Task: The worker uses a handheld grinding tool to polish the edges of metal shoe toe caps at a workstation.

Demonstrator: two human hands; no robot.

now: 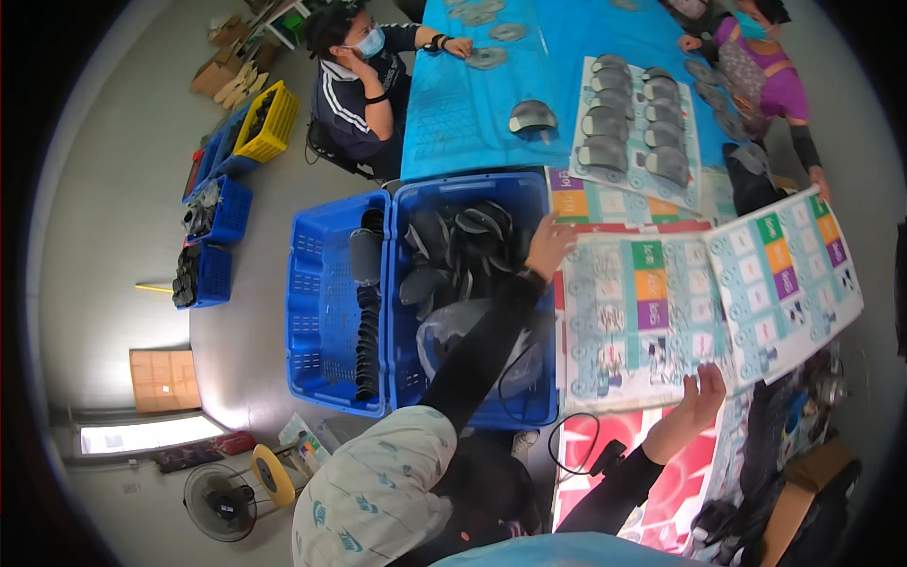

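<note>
A printed board (pixel 605 354) with coloured squares lies in front of me, to the right of the blue crates. At its far left corner is my left hand (pixel 550 248), fingers stretched over the edge and nothing visible gripped. My right hand (pixel 693 408) hovers by the board's near edge, fingers apart and slightly bent, holding nothing. A second printed board (pixel 789 274) overlaps the first on the right and sits tilted. The blue crate (pixel 406 194) beside my left arm contains dark curved pads (pixel 430 236) and a clear plastic bag (pixel 444 331).
Another blue crate (pixel 307 283) holds a stacked row of dark pads (pixel 367 331). Beyond, a sheet (pixel 633 128) bears two rows of grey curved pieces on a blue-covered table (pixel 453 113). One person (pixel 364 94) sits far left; another (pixel 779 90) reaches toward the tilted board. A fan (pixel 222 501) stands lower left.
</note>
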